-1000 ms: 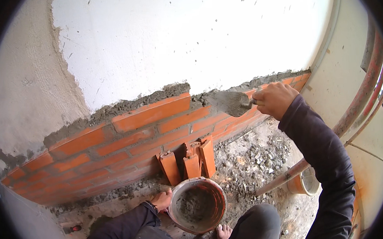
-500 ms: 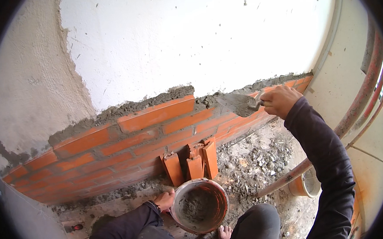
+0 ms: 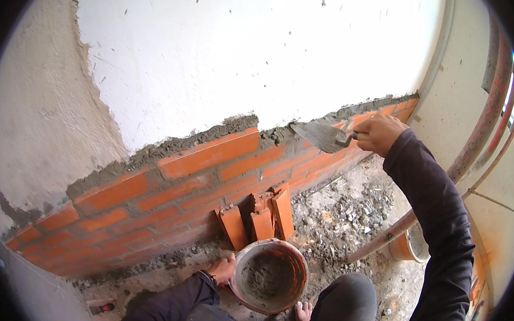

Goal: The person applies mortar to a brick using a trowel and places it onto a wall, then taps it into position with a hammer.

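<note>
While the right hand (image 3: 382, 135) is clamping the handle, the trowel (image 3: 321, 136) is lying against the view of the brickwork (image 3: 209, 153), its grey blade pointing left toward the wall. The blade's tip is sitting at the rough mortar (image 3: 276, 135) beside the end of the topmost brick; whether it is touching, I cannot tell. The hands are staying well apart: the left hand (image 3: 221, 270) is resting at the near left side of the bucket (image 3: 299, 269), touching its rim, though how tightly the fingers are closing I cannot tell. Grey mix (image 3: 263, 276) is filling the bottom of the bucket, which is standing on the floor between the person's legs and the wall. Just behind it, loose orange bricks (image 3: 233, 228) are leaning upright near the brickwork. To their right, rubble (image 3: 354, 208) is covering the floor, and a pipe (image 3: 385, 237) is slanting across in front of a second bucket (image 3: 400, 248). A bare foot (image 3: 303, 314) is showing below the first bucket, beside a knee (image 3: 346, 301). Above the bricks, white plaster (image 3: 250, 55) is spreading across the wall, with grey plaster (image 3: 40, 85) bordering it on the left.
</note>
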Available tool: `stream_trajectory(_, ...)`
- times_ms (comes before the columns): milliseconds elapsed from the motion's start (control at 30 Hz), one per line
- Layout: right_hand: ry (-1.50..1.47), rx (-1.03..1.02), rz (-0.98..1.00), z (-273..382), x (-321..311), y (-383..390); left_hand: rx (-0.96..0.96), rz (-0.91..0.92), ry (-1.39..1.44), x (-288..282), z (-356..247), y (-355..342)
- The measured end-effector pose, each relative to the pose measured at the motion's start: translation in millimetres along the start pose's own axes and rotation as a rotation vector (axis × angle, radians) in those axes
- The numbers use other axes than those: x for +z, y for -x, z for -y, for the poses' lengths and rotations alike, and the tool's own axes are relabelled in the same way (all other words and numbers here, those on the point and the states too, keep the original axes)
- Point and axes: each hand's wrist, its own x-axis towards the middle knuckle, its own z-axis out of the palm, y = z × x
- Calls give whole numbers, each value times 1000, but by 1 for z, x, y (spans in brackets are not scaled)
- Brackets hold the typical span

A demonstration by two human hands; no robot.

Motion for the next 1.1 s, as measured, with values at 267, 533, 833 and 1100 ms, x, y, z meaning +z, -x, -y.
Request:
stream_trajectory(267, -15, 45, -5, -14, -5, 8, 18, -33, -125, -1, -15, 7)
stream_trajectory(533, -48, -12, -81, -26, 25, 5, 17, 28, -77, 0, -5, -6)
stream_trajectory(833, -248, -176, -324, -39, 133, 48, 24, 33, -12, -6, -8, 3)
stream_trajectory(1100, -51, -183, -355, -49, 214, 41, -56, 77, 58, -8, -24, 18)
